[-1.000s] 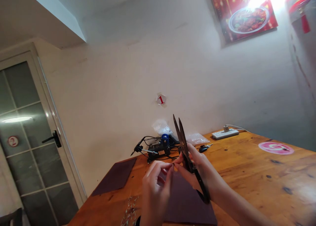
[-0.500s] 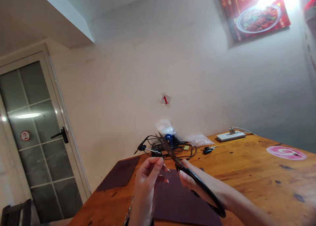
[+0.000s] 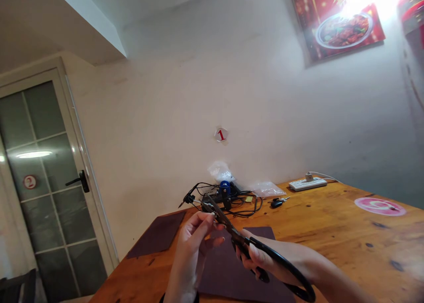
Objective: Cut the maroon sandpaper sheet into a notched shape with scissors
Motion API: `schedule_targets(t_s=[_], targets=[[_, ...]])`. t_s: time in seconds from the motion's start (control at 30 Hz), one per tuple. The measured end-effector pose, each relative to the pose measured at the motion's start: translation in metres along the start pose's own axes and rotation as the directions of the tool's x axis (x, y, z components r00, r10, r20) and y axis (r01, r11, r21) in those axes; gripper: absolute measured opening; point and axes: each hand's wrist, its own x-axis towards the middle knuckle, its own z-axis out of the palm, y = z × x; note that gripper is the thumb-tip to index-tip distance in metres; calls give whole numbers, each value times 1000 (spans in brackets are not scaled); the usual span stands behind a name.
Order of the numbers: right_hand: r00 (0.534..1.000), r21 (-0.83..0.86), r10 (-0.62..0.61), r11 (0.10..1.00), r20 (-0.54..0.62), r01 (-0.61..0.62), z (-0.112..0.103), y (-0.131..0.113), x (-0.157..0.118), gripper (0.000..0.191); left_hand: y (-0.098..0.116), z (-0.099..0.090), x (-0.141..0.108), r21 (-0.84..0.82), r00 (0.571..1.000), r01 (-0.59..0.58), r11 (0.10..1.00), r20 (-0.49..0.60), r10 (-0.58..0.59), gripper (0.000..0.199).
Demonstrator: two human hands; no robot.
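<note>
Black-handled scissors (image 3: 228,225) are in my right hand (image 3: 261,256), their blades slanting up and left, slightly parted. The blades reach over the fingertips of my left hand (image 3: 195,236), whose thumb and index finger are pinched together. Something small and dark shows at that pinch, too small to make out. Both hands are above a dark mat (image 3: 232,272) on the wooden table (image 3: 331,241).
Black cables (image 3: 247,208), a blue round object (image 3: 225,188) and clear plastic bags (image 3: 268,189) lie at the back. Keys (image 3: 278,202), a white power strip (image 3: 308,184) and a pink round sticker (image 3: 379,206) are on the right. Another dark mat (image 3: 157,234) lies left.
The scissors have moved down and left, so their blades now overlap my left fingertips. My left hand has shifted slightly left.
</note>
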Motion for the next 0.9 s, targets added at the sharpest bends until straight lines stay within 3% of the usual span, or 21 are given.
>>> schedule_targets(t_s=[0.17, 0.4, 0.67, 0.9], targets=[[1000, 11, -8, 1000, 7, 8, -1, -5, -1, 86, -3, -1, 0, 50, 998, -63, 997, -2, 64, 31], [991, -166, -114, 981, -71, 101, -4, -14, -3, 76, 1, 3, -4, 122, 994, -113, 986, 2, 113, 29], [990, -166, -117, 981, -74, 103, -4, -19, -4, 84, -2, -1, -4, 158, 993, -112, 981, 39, 107, 28], [989, -92, -109, 991, -95, 100, -1, -9, -1, 72, -4, -3, -3, 184, 992, -122, 975, 36, 117, 24]])
